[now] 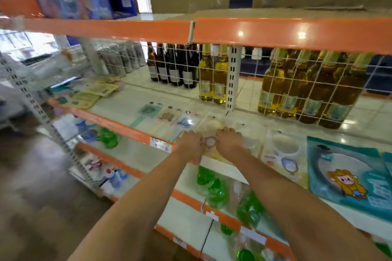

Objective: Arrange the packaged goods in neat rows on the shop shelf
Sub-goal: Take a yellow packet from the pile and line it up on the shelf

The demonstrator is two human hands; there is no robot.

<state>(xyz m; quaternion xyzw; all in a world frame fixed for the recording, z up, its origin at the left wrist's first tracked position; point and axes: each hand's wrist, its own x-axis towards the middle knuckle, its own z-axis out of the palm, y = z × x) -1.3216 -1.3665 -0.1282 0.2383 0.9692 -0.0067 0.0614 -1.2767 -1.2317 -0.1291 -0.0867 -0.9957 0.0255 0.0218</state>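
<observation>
Both hands are on one flat clear packet [210,133] that lies at the front edge of the shelf [250,127], between the row of fan packets on its left and the next clear packet [283,150] on its right. The left hand [189,143] and right hand [228,141] press down on the packet's two sides, fingers [224,131] curled over its edges; blur hides whether they truly pinch it or only press.

To do this step well, I judge the packet should be slid, not lifted, until its bottom edge lines up with the shelf's orange lip and its sides sit parallel to the neighbours, just beside them without overlapping. Even pressure from both hands should keep it from twisting.

Counted on this shelf: three fan packets [167,117] to the left, the one being handled, one clear packet to its right, then a teal cartoon packet [347,171]. Further left lie at least two yellowish packets [93,94].
</observation>
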